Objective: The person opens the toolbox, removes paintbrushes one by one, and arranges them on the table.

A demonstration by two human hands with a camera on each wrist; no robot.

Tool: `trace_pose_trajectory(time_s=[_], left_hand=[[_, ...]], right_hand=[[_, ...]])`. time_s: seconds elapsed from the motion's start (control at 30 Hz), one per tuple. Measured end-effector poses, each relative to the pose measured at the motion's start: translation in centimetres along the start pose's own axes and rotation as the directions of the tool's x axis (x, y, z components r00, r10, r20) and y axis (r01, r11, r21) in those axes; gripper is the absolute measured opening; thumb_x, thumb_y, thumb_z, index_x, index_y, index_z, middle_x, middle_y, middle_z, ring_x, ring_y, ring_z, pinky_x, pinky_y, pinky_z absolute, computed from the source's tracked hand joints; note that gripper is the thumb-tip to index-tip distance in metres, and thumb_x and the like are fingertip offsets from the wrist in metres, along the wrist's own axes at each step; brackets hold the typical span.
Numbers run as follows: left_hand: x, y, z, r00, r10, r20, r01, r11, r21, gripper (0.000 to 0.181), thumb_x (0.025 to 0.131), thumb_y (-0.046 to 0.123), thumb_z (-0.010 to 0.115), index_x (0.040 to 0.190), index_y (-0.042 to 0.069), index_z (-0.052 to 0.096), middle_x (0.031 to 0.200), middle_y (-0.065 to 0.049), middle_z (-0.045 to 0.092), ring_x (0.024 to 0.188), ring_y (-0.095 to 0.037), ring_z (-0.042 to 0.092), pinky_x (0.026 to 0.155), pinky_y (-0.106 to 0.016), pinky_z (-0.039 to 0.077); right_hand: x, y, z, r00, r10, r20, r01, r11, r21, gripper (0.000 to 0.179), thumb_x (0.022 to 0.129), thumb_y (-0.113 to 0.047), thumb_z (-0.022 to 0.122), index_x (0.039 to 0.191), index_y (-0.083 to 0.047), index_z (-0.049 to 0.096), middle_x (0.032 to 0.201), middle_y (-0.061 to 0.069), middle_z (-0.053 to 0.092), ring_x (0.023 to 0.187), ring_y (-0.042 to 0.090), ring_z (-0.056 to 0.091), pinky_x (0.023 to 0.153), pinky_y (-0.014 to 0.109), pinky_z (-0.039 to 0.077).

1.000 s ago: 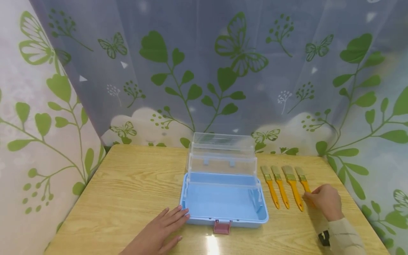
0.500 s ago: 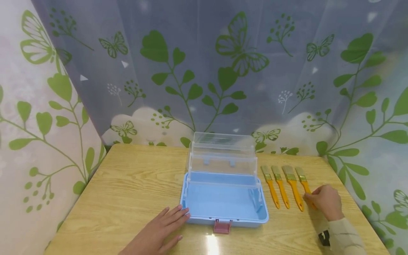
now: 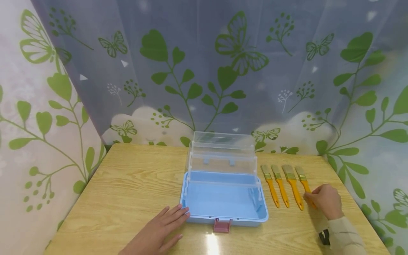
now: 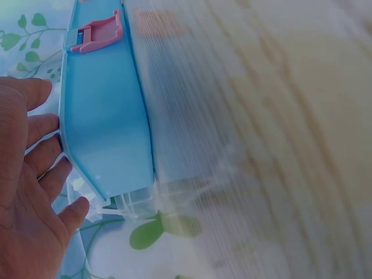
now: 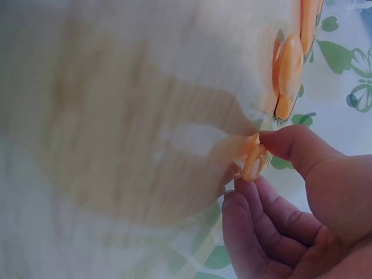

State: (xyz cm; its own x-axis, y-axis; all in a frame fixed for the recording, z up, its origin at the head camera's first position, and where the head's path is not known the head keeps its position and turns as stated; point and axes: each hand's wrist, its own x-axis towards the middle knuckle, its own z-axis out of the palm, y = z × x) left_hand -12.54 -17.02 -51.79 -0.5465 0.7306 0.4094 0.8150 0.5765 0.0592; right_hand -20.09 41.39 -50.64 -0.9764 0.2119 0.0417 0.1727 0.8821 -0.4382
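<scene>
A light blue plastic box [image 3: 223, 202] stands on the table with its clear lid [image 3: 223, 140] raised at the back and its pink latch [image 3: 222, 225] hanging down in front. My left hand [image 3: 159, 228] rests its straight fingertips on the box's front left corner; the left wrist view has those fingers along the rim. To the right of the box, several paintbrushes with orange handles lie in a row. My right hand [image 3: 326, 202] pinches the handle of the rightmost paintbrush [image 3: 304, 184] between thumb and fingers. In the right wrist view the handle's end [image 5: 254, 163] shows between them.
The other paintbrushes [image 3: 292, 186] lie side by side between the box and my right hand. The wooden table [image 3: 137, 177] ends at a patterned curtain [image 3: 204, 71] behind and at both sides. A clear tray [image 3: 223, 163] is raised above the box's back half.
</scene>
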Motion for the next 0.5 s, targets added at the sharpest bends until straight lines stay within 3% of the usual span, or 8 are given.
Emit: trace_pose_trajectory(time_s=[0.1,0.17,0.37,0.5], left_hand=[[0.09,0.07,-0.08,1.0,-0.004,0.01,0.004,1.0,-0.001,0.055,0.103,0.036,0.06,0.15,0.01,0.051,0.154,-0.006,0.051,0.144,-0.026,0.046,0.109,-0.051,0.043],[0.16,0.1,-0.15,1.0,-0.004,0.015,0.004,1.0,-0.003,0.055,0.101,0.035,0.063,0.15,0.01,0.052,0.154,-0.006,0.052,0.143,-0.026,0.046,0.104,-0.054,0.047],[0.33,0.27,-0.53,1.0,-0.012,0.028,0.012,1.0,-0.01,0.055,0.1,0.033,0.065,0.147,0.008,0.054,0.153,-0.006,0.052,0.142,-0.027,0.047,0.105,-0.055,0.048],[0.53,0.56,-1.02,0.995,-0.061,0.073,0.067,0.994,-0.088,0.054,0.103,0.032,0.061,0.15,0.009,0.051,0.155,-0.006,0.05,0.144,-0.027,0.045,0.107,-0.056,0.045]], right_hand=[[-0.01,0.0,-0.06,1.0,0.008,0.012,-0.008,1.0,-0.002,0.031,0.087,-0.024,0.077,0.069,0.0,0.071,0.055,0.001,0.063,0.051,0.018,0.055,0.046,0.034,0.044],[0.03,-0.03,-0.09,1.0,0.007,0.017,-0.007,1.0,-0.006,0.031,0.087,-0.025,0.076,0.069,0.001,0.071,0.057,0.002,0.064,0.052,0.018,0.056,0.046,0.034,0.044],[0.04,-0.4,-0.37,0.999,0.002,0.036,-0.001,0.999,-0.032,0.034,0.088,-0.027,0.075,0.068,-0.001,0.071,0.058,0.002,0.064,0.053,0.018,0.055,0.047,0.033,0.044],[-0.37,-0.95,-0.73,0.997,0.039,0.072,-0.034,0.997,-0.066,0.038,0.092,-0.029,0.07,0.063,-0.005,0.067,0.054,0.0,0.058,0.051,0.019,0.051,0.045,0.032,0.04]])
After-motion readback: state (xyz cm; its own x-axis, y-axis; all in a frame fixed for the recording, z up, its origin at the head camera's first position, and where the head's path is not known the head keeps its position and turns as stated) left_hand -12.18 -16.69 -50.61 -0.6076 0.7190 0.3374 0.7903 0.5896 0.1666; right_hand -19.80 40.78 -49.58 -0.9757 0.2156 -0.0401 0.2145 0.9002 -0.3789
